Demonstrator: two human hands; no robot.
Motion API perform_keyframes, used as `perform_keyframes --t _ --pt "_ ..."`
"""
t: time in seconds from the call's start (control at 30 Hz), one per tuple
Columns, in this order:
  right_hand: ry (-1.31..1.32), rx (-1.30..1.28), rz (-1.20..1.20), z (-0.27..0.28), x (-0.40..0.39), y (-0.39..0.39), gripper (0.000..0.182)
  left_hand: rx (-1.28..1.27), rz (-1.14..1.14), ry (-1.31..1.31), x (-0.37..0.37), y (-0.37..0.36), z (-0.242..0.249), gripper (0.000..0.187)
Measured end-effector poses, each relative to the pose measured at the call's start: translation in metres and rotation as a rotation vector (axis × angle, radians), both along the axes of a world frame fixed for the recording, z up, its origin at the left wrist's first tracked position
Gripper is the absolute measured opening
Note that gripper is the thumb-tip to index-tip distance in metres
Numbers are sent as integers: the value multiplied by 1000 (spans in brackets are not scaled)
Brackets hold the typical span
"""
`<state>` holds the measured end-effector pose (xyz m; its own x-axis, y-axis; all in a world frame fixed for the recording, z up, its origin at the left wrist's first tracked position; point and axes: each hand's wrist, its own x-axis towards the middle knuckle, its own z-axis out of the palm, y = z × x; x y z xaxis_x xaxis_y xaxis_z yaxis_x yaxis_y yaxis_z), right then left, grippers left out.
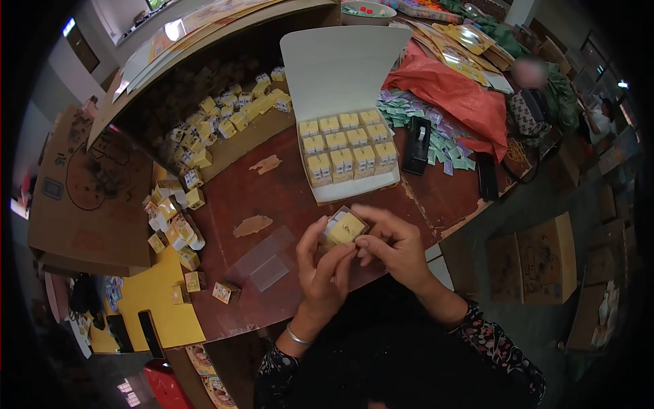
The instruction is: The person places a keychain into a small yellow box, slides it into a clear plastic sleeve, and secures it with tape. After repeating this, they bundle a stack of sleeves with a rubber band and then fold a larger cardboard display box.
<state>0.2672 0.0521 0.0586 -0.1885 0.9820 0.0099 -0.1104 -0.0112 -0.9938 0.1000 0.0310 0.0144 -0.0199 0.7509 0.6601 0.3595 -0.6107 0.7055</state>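
Note:
Between both hands, just above the table's front part, is a small yellow box [345,227] with what looks like a clear cover around it. My left hand [321,262] grips it from the left, thumb and fingers bent at its lower side. My right hand [395,244] holds its right side, with the index finger along the top edge and the thumb at the lower corner. Beyond them stands an open white display box [357,189] with its lid raised, holding rows of small yellow boxes [342,160]. Clear plastic sheets [266,262] lie left of my hands.
A large carton [238,146] on its side holds many small yellow boxes. More boxes [178,228] are piled at the left. A black tape dispenser [416,144], green and purple packets [446,146] and a red bag [449,92] lie at the right. A person sits at the far right.

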Motion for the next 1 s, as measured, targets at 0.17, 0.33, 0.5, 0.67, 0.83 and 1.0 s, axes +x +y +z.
perform_keyframes --t 0.17,0.33,0.5,0.67,0.83,1.0 --pt "-219 499 -220 -12 2 15 42 -111 -85 -15 -3 -1 15 32" --pt "-482 1183 -194 -15 10 33 38 -209 -159 -146 -3 -1 17 33" --pt "-638 1086 5 1 25 39 32 -150 -121 -10 -6 -1 22 34" --pt "-821 1041 177 12 34 52 52 -103 -101 -24 0 0 16 29" --pt "-274 258 337 -2 35 43 81 89 -60 143 -4 5 14 34" --pt "-51 -188 400 -10 36 38 68 306 -85 394 -7 9 7 36"
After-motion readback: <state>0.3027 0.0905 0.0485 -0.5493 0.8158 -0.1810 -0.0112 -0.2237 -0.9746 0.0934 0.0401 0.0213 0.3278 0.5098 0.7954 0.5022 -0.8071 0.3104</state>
